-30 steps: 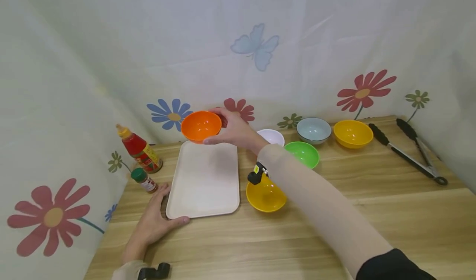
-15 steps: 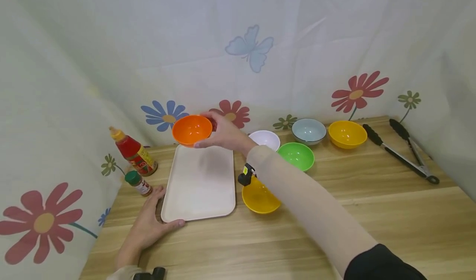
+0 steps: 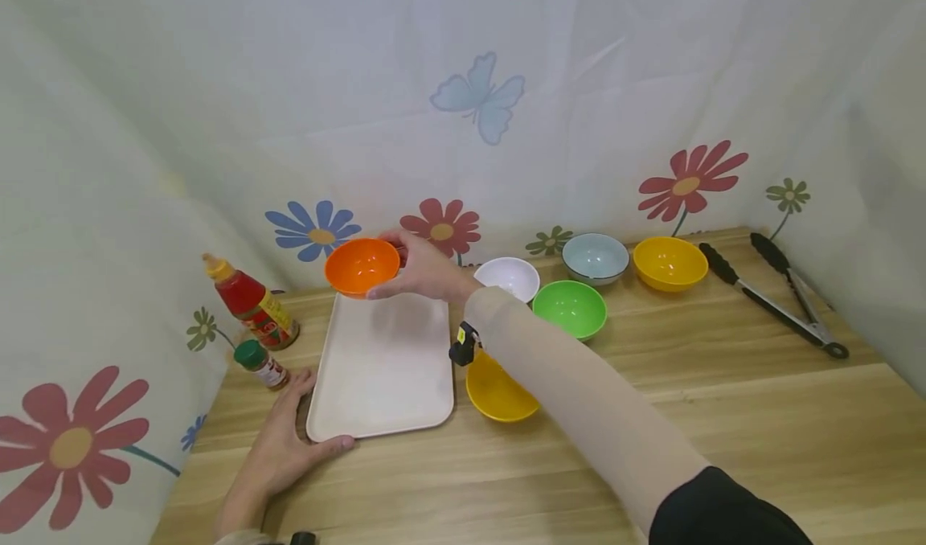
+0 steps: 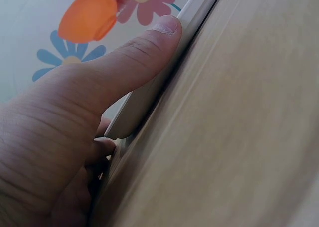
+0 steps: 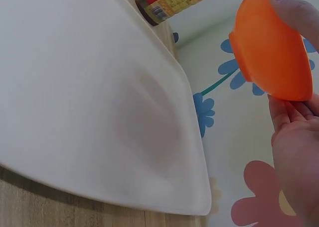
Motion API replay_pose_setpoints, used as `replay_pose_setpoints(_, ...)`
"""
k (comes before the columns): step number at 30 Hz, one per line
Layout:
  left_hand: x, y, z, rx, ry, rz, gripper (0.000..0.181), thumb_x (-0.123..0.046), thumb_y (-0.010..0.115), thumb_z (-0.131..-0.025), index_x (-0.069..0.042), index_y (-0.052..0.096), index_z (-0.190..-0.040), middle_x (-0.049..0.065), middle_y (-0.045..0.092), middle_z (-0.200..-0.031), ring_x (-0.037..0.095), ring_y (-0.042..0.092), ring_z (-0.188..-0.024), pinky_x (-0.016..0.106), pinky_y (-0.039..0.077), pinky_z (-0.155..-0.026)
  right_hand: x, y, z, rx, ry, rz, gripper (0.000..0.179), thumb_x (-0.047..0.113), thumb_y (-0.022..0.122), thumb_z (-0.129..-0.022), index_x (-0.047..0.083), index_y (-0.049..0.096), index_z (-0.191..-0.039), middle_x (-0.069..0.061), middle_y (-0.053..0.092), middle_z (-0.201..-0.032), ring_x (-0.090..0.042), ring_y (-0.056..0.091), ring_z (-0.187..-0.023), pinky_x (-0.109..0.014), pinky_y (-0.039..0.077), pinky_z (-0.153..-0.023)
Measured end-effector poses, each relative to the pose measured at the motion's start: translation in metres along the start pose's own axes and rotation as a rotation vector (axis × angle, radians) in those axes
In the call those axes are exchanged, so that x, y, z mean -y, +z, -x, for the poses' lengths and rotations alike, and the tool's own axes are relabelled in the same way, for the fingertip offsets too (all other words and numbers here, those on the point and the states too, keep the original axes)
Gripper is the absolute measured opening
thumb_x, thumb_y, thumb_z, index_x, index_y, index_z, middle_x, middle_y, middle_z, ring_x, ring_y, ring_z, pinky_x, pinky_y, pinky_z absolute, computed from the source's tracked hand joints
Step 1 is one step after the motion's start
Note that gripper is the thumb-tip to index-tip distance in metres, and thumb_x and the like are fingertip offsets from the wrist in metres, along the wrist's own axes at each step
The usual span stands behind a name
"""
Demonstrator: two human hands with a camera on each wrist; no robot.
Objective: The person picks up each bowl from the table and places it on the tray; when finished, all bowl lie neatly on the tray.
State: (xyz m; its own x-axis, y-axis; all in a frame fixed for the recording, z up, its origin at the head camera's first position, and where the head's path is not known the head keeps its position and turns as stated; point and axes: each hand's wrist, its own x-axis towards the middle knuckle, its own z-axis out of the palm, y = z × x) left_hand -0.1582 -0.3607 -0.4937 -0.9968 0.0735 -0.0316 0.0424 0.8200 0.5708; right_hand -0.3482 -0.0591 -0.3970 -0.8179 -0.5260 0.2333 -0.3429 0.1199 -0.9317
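An orange bowl (image 3: 362,268) is held up over the far end of a cream tray (image 3: 383,368). My right hand (image 3: 422,270) grips the bowl from its right side, thumb on the near side and fingers behind. In the right wrist view, the bowl (image 5: 271,48) is tilted, and a shadow falls on the tray (image 5: 65,87) below. My left hand (image 3: 278,448) rests at the tray's near left corner with thumb and fingers spread. In the left wrist view, the thumb (image 4: 134,57) lies along the tray's front edge; the other fingers are partly hidden behind the corner.
A red sauce bottle (image 3: 253,304) and a green-capped spice jar (image 3: 262,365) stand left of the tray. To its right are yellow (image 3: 499,392), white (image 3: 508,278), green (image 3: 570,309), light blue (image 3: 596,258) and another yellow bowl (image 3: 669,264). Black-tipped tongs (image 3: 777,304) lie far right.
The head view has shifted, moving the scene left and slightly down. My right hand has brought the orange bowl slightly left and lower relative to the tray. My left hand stays at the corner.
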Motion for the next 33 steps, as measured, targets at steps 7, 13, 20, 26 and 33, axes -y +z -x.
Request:
replay_pose_setpoints(7, -0.002, 0.001, -0.001, 0.003, 0.002, -0.007, 0.134, -0.066, 0.098, -0.076, -0.005, 0.029, -0.173, 0.027, 0.017, -0.183, 0.054, 0.012, -0.169, 0.08, 0.019, -0.132, -0.005, 0.006, -0.003, -0.008, 0.03, 0.004, 0.09, 0.03, 0.1, -0.085, 0.019, 0.051, -0.16, 0.005, 0.065, -0.146, -0.02, 0.063, -0.13, -0.032, 0.061, -0.109)
replay_pose_setpoints(13, -0.003, 0.0, -0.001, -0.005, 0.001, 0.004, 0.135, -0.065, 0.098, -0.076, -0.005, 0.028, -0.174, 0.026, 0.016, -0.184, 0.053, 0.011, -0.169, 0.08, 0.018, -0.132, -0.014, 0.011, -0.013, 0.003, 0.044, 0.007, 0.09, 0.027, 0.1, -0.086, 0.019, 0.05, -0.161, 0.004, 0.065, -0.146, -0.022, 0.061, -0.132, -0.036, 0.059, -0.111)
replay_pose_setpoints(20, -0.003, -0.001, -0.001, 0.006, -0.012, -0.006, 0.135, -0.066, 0.098, -0.076, -0.004, 0.028, -0.173, 0.027, 0.017, -0.184, 0.054, 0.012, -0.169, 0.08, 0.018, -0.132, -0.022, 0.017, -0.018, 0.004, 0.079, 0.015, 0.088, 0.028, 0.1, -0.086, 0.017, 0.052, -0.159, 0.003, 0.065, -0.144, -0.021, 0.061, -0.131, -0.042, 0.058, -0.114)
replay_pose_setpoints(26, -0.003, 0.002, -0.001, 0.009, -0.016, -0.001, 0.135, -0.067, 0.097, -0.076, -0.004, 0.029, -0.173, 0.027, 0.018, -0.183, 0.054, 0.012, -0.169, 0.08, 0.018, -0.132, -0.03, 0.024, -0.021, -0.016, 0.093, 0.027, 0.087, 0.023, 0.1, -0.085, 0.011, 0.053, -0.157, -0.001, 0.067, -0.142, -0.022, 0.063, -0.128, -0.044, 0.056, -0.116)
replay_pose_setpoints(33, 0.0, -0.001, 0.002, -0.005, 0.0, 0.009, 0.132, -0.064, 0.099, -0.076, -0.004, 0.03, -0.172, 0.027, 0.018, -0.183, 0.054, 0.012, -0.169, 0.08, 0.019, -0.132, -0.038, 0.036, -0.024, 0.01, 0.133, 0.075, 0.087, 0.023, 0.1, -0.086, 0.007, 0.052, -0.157, -0.005, 0.065, -0.144, -0.02, 0.062, -0.126, -0.044, 0.051, -0.123)
